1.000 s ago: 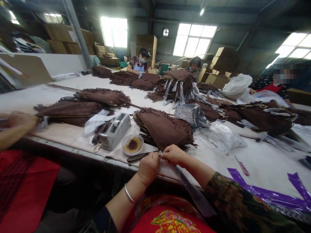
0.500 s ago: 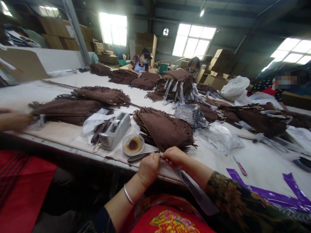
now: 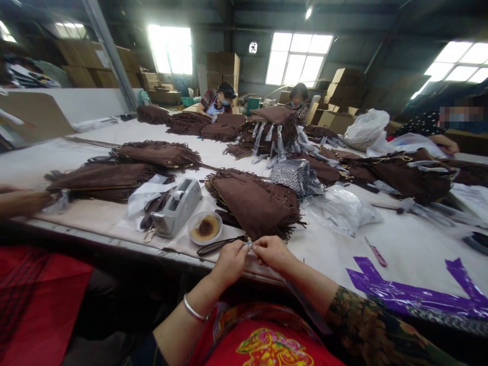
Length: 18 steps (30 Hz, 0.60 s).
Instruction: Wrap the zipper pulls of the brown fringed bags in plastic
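Note:
A brown fringed bag (image 3: 253,201) with a zipped edge lies on the table before me, its near corner pointing at my hands. My left hand (image 3: 231,262) is closed in a pinch on a small shiny fitting (image 3: 249,242) at that corner. Fingertip to fingertip with it, my right hand (image 3: 275,254) pinches at the same spot; its fingers partly hide what they grip. A thin brown wrist strap (image 3: 219,246) runs left from the corner. Below my right forearm hangs a translucent plastic strip (image 3: 307,307), partly hidden.
Left of the bag are a bowl (image 3: 205,227) with a stained yellowish pad and a grey tape dispenser (image 3: 179,206). A pink cutter (image 3: 378,255) and purple tape (image 3: 412,297) lie right. More fringed bags (image 3: 102,175) cover the table. A neighbour's hand (image 3: 26,202) reaches in left.
My hands stay together at the bag's corner, the right fingers slightly less curled. The plastic strip hangs less visibly below my right arm. The view has shifted slightly.

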Tool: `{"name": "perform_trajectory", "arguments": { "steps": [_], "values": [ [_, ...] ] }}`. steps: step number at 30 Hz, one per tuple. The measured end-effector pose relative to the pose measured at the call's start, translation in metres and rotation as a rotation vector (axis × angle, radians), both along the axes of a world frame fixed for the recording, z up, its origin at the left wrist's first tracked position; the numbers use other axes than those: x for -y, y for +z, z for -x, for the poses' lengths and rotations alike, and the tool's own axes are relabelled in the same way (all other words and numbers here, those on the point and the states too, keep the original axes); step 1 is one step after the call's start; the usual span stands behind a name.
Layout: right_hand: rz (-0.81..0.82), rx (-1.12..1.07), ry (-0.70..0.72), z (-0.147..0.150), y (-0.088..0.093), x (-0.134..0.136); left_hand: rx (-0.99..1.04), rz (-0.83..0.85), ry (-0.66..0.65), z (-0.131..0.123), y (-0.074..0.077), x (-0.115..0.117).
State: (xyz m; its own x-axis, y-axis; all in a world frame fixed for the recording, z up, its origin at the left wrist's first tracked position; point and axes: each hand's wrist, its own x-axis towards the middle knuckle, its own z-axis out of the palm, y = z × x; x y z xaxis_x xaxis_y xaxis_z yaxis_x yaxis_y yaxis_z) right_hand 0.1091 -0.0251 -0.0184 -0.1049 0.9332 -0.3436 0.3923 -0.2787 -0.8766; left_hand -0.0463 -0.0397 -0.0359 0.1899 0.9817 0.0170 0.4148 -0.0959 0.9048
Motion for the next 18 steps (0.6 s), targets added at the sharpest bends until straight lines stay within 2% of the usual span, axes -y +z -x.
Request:
{"name": "perform_trajectory", "arguments": {
  "steps": [6, 8, 12, 15, 18],
  "values": [
    [-0.201, 0.098, 0.053, -0.002, -0.008, 0.008, 0.583, 0.570, 0.025, -0.008, 0.003, 0.007],
    [-0.237, 0.088, 0.036, -0.001, -0.010, 0.010, 0.734, 0.703, 0.006, -0.009, 0.004, 0.009],
    [-0.199, 0.036, -0.016, 0.005, -0.014, 0.010, 0.973, 0.906, 0.044, -0.011, 0.005, 0.009],
    [-0.191, 0.054, -0.043, 0.006, -0.016, 0.009, 1.044, 0.955, 0.034, -0.015, 0.006, 0.010],
    [-0.099, 0.006, -0.037, 0.002, -0.014, 0.012, 0.945, 0.829, 0.035, -0.018, 0.005, 0.015]
  ]
}}
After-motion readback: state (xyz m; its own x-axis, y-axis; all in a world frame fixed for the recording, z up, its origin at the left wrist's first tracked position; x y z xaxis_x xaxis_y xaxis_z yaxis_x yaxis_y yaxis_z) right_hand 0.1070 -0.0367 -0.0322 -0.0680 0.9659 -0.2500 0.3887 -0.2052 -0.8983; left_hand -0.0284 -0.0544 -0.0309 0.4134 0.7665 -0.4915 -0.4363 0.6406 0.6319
